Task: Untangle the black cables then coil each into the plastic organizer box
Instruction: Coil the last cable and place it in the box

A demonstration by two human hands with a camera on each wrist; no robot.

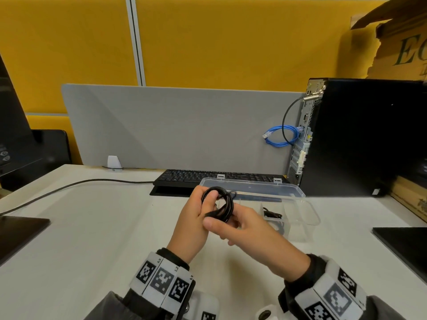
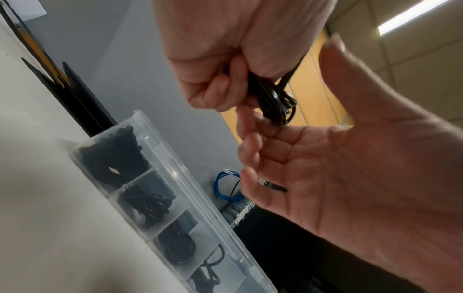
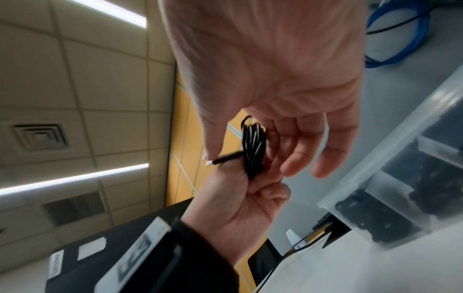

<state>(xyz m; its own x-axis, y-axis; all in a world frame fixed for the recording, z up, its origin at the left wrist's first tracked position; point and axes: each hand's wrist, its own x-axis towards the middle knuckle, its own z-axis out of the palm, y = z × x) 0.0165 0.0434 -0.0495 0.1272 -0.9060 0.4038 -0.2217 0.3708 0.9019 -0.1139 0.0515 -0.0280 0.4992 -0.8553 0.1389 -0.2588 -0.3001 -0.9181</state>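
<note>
A black cable is wound into a small coil and held above the white desk, just left of the box. My left hand grips the coil with curled fingers. My right hand has relaxed fingers against the coil, its thumb touching the short tail that sticks out. The clear plastic organizer box stands open to the right, with coiled black cables in several compartments.
Behind the box lie its open lid and a black keyboard. A black PC tower with a blue network cable stands at the right. A loose black cord crosses the desk's left. Dark pads lie at both edges.
</note>
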